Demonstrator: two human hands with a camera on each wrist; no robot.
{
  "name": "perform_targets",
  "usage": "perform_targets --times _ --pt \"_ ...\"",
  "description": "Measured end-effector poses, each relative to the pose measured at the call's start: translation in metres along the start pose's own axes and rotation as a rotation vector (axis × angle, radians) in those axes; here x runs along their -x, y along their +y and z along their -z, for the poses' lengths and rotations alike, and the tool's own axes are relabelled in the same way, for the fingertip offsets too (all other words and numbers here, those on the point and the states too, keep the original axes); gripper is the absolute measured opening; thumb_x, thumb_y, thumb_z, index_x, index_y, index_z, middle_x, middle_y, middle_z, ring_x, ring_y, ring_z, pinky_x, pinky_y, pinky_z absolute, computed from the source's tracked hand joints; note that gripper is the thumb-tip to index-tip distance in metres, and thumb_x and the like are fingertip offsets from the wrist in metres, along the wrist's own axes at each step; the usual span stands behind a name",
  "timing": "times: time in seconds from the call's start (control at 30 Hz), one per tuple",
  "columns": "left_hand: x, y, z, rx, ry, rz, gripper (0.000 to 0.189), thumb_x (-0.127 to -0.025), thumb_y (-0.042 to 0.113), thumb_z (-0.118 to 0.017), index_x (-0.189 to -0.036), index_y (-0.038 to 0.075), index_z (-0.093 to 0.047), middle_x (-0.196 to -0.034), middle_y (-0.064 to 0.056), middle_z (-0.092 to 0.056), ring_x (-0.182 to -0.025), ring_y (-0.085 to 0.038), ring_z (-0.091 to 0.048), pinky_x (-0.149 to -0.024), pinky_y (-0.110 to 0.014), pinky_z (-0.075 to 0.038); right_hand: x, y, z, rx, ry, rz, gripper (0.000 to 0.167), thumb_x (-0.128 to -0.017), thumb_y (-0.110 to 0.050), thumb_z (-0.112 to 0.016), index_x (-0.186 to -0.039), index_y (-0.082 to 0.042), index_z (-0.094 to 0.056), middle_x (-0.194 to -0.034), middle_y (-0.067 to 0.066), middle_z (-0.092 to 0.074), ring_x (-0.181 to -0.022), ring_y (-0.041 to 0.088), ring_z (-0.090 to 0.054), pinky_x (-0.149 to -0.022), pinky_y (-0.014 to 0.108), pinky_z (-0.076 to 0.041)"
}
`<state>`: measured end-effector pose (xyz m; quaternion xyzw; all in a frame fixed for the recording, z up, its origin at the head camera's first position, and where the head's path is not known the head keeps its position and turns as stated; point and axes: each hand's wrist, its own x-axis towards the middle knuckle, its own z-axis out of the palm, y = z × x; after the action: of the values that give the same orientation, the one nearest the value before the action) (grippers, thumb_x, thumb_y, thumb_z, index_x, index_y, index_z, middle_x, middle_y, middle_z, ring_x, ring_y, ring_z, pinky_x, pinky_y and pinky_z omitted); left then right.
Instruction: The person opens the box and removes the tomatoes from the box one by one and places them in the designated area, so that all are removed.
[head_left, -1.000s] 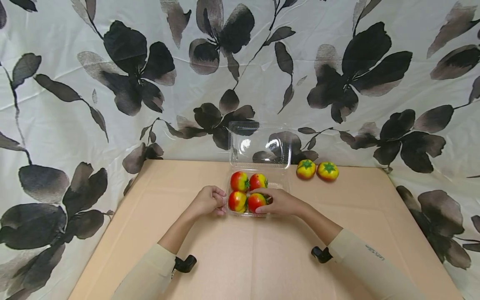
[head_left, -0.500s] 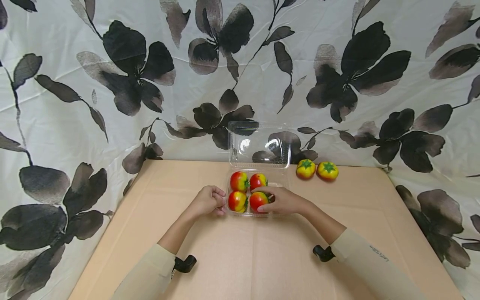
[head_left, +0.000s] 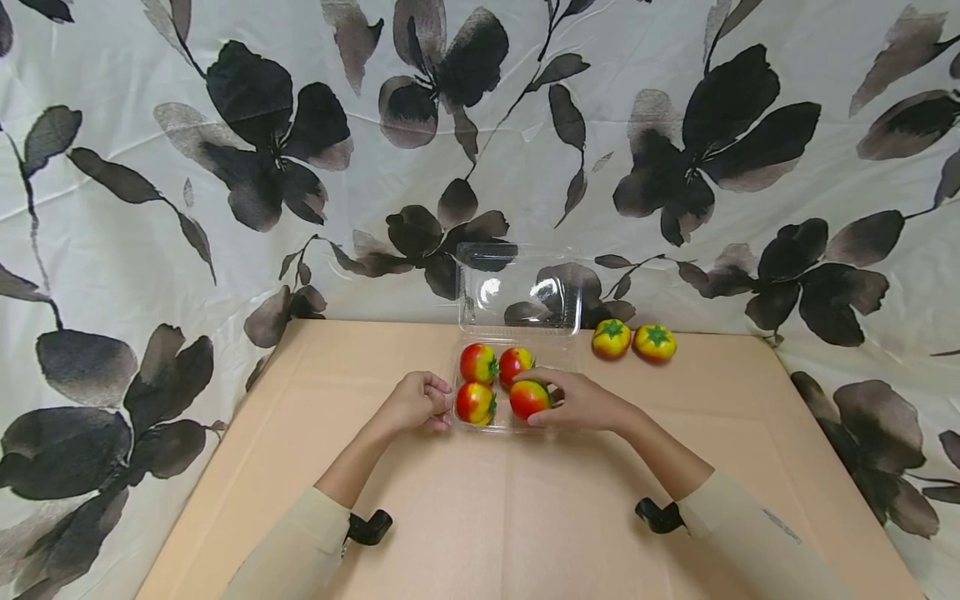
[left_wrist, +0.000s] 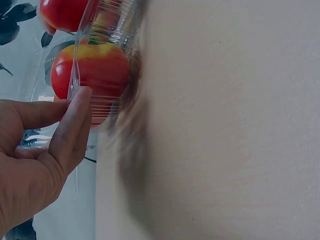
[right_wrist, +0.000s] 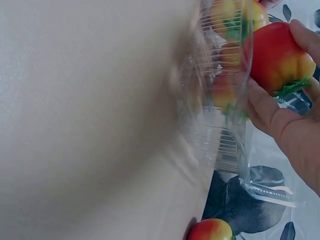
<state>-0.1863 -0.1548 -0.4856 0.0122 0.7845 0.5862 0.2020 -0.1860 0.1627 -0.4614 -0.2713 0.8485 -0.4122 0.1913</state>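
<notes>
A clear plastic clamshell box (head_left: 557,360) stands with its lid (head_left: 517,292) raised at the back. My left hand (head_left: 417,402) pinches the box's left rim between thumb and fingers, plain in the left wrist view. In my right hand (head_left: 585,402) is a red-and-yellow tomato (head_left: 529,399) with a green leafy top; the right wrist view shows this tomato (right_wrist: 280,57) above the rim. Three similar tomatoes sit in the box: a back left one (head_left: 477,362), a front left one (head_left: 475,403) and a back one (head_left: 515,364) partly behind my right fingers.
Two more tomatoes, one yellow-red (head_left: 611,338) and another (head_left: 655,342) to its right, rest on the table right of the box. The tan tabletop (head_left: 480,517) ends at a flowered cloth (head_left: 555,167) behind. Each wrist carries a black camera.
My right hand has lifted the tomato and shifted it to the right, away from the front left one. My left hand stays at the box's rim.
</notes>
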Motion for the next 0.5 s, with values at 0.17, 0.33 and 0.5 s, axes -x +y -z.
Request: perform_targets --times 0.17,0.33,0.5 --pt "0.001 0.000 0.000 -0.012 -0.002 -0.008 0.023 -0.093 -0.007 -0.063 -0.115 -0.011 -0.057 -0.079 -0.018 -0.068 -0.060 -0.019 -0.069 -0.067 -0.045 -0.067 0.008 -0.001 0.003 -0.007 0.055 0.034 0.065 -0.086 -0.026 -0.085 -0.145 -0.023 -0.058 -0.147 0.006 -0.055 -0.133 0.033 -0.051 -0.107 0.052 -0.054" --pt "0.000 0.000 0.000 -0.025 0.003 -0.006 0.022 -0.093 -0.006 -0.064 -0.114 -0.010 -0.058 -0.077 -0.016 -0.067 -0.058 -0.018 -0.069 -0.064 -0.040 -0.067 0.014 -0.002 0.007 0.018 0.103 0.043 0.065 -0.084 -0.024 -0.087 -0.143 -0.028 -0.059 -0.144 0.003 -0.055 -0.132 0.028 -0.050 -0.106 0.049 -0.055" --pt "-0.001 0.000 0.000 -0.023 0.001 -0.002 0.022 -0.093 -0.006 -0.064 -0.114 -0.010 -0.058 -0.078 -0.015 -0.067 -0.059 -0.018 -0.068 -0.065 -0.040 -0.067 0.020 -0.002 0.012 0.002 0.116 0.071 0.070 -0.082 -0.031 -0.089 -0.144 -0.023 -0.058 -0.147 0.001 -0.056 -0.138 0.030 -0.050 -0.111 0.053 -0.052"
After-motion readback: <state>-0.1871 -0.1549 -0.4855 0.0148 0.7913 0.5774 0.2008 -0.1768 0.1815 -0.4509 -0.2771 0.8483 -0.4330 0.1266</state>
